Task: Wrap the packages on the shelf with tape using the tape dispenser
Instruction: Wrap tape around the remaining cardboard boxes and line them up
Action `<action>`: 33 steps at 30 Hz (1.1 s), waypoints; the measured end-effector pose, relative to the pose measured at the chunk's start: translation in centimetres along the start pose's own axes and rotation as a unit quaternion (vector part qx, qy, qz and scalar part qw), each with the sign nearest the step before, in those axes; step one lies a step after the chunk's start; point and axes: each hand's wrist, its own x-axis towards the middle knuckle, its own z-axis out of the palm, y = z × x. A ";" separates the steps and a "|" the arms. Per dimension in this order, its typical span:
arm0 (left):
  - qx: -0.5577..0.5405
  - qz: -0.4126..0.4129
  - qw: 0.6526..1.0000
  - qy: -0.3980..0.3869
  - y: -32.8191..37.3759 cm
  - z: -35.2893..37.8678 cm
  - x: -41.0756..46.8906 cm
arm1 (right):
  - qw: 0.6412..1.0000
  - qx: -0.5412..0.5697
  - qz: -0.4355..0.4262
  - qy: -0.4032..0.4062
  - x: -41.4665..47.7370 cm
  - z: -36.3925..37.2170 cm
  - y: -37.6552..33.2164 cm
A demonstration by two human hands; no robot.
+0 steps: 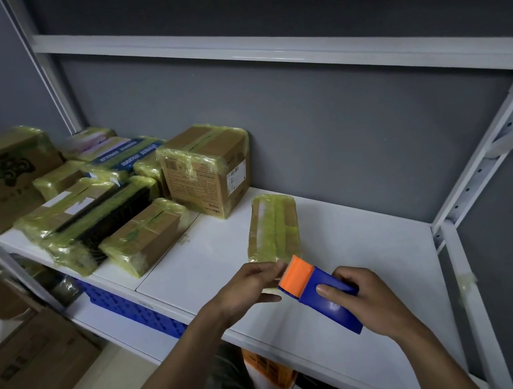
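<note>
The tape dispenser [324,297] is held just above the front part of the white shelf [363,246], right of its middle. Its long axis runs on a slant from lower right to upper left. The blue body is toward the person, and the orange toothed end [297,272] points up and left, away from the person, toward the left hand and the flat package beyond it.

The right hand [366,303] grips the blue body from the right side, with its thumb lying across the top face and its fingers curled around the far edge. Most of the dispenser sticks out to the left of this hand.

The left hand [251,285] reaches in from the left and meets the orange end, with fingers above and thumb stretched out below. A pale, yellowish bit of tape shows between them. Whether the hand is pinching it cannot be told.

The flat package [272,227], covered in yellowish tape, lies on the shelf just behind the two hands. Its long axis points away from the person, and its near end is just beside the left fingers and the orange end.

Further left, a taped cube-shaped box [206,171] stands against the grey back wall. A crowd of other taped packages [94,216] fills the left of the shelf. A blue crate [128,304] sits below them.
</note>
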 end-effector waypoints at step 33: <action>0.056 0.028 0.964 0.257 -2.1 -5.3 -2.6 | 0.989 -0.146 0.027 0.004 0.8 0.0 -1.0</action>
